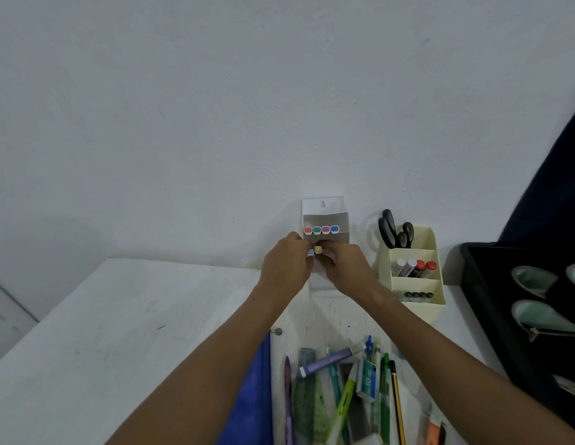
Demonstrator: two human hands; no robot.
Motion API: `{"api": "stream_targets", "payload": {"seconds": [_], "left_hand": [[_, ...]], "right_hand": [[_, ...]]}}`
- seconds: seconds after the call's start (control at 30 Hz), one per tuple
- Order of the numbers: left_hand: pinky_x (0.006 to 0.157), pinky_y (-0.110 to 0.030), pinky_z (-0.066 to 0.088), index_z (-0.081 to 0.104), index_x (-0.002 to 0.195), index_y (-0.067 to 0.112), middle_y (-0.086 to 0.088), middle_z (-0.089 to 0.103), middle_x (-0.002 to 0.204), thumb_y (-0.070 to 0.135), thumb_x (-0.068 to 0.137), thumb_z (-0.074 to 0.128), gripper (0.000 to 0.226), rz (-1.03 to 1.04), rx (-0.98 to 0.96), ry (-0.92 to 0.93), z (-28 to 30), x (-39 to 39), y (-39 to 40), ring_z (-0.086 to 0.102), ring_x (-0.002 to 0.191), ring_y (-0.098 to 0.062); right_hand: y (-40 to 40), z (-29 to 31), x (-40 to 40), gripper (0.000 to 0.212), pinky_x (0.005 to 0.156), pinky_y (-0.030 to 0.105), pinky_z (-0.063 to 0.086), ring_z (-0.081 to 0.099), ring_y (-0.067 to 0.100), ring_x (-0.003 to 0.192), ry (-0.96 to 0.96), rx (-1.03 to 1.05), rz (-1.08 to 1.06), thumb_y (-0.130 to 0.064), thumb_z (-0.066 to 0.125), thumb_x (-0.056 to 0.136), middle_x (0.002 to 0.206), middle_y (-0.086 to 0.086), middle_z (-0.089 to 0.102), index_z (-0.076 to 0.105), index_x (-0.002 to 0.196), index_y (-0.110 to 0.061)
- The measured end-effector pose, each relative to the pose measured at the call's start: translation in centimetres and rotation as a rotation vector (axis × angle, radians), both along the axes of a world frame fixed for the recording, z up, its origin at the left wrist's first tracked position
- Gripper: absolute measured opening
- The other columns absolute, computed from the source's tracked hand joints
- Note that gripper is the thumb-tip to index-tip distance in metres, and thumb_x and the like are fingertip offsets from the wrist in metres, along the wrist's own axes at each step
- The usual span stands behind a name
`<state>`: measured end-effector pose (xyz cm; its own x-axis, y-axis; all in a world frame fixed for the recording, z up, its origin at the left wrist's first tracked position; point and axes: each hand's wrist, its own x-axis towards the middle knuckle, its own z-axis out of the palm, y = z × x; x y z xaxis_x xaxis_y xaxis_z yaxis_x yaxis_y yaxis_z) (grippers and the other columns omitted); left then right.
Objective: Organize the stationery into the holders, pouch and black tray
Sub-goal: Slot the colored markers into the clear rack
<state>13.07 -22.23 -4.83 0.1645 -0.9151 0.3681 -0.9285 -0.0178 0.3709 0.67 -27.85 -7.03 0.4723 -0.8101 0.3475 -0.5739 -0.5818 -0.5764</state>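
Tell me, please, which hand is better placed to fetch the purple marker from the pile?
Probably the left hand: the purple marker lies between both forearms, and the right hand looks busier steadying the yellow-capped marker.

Views: one only, the head camera you wear; no second view shares the scene.
Position: above the table [125, 316], at your head, behind both forearms.
Facing: forward and down, toward the wall [247, 107] where the table ends.
Lens: wide-angle; edges bend, and the wall fills the upper half.
Nearness: forearms run in from the bottom edge; left hand [287, 264] and right hand [345, 268] sit mid-frame, farther off.
Frame edges: tray [482, 284] cut off at right, pens [340, 393] cut off at the bottom.
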Motion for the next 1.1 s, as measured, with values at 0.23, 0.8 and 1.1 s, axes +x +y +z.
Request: {"api": "stream_targets", "payload": {"seconds": [0.23,0.8,1.1], "left_hand": [[0.083,-0.025,0.049,0.067,0.115,0.016,-0.003,0.065,0.115,0.026,0.096,0.054,0.025,-0.024,0.009,0.003,-0.2,-0.2,-0.3,0.063,0.097,-0.019],[0.079,-0.021,0.045,0.068,0.111,0.012,-0.006,0.067,0.111,0.027,0.099,0.047,0.029,-0.008,-0.019,0.052,-0.7,-0.6,-0.6,0.064,0.093,-0.02],[0.079,-0.028,0.052,0.063,0.112,0.011,-0.006,0.062,0.111,0.019,0.093,0.055,0.022,-0.034,0.0,0.002,-0.5,-0.8,0.2,0.063,0.093,-0.021]], "right_hand": [[1.8,0.6,-1.8,0.025,0.089,0.02,0.047,0.067,0.021,0.098,-0.093,-0.096,0.062,-0.012,0.058,0.092,0.111,0.006,0.071,0.068,0.115,-0.014],[-0.4,-1.5,-0.1,0.026,0.087,0.027,0.047,0.065,0.026,0.099,0.103,-0.034,-0.074,-0.018,0.053,0.096,0.113,0.009,0.069,0.064,0.119,-0.013],[0.4,-0.8,-0.5,0.027,0.078,0.035,0.053,0.066,0.029,0.093,0.111,-0.078,-0.029,-0.016,0.054,0.094,0.108,0.011,0.069,0.059,0.12,-0.012]]}}
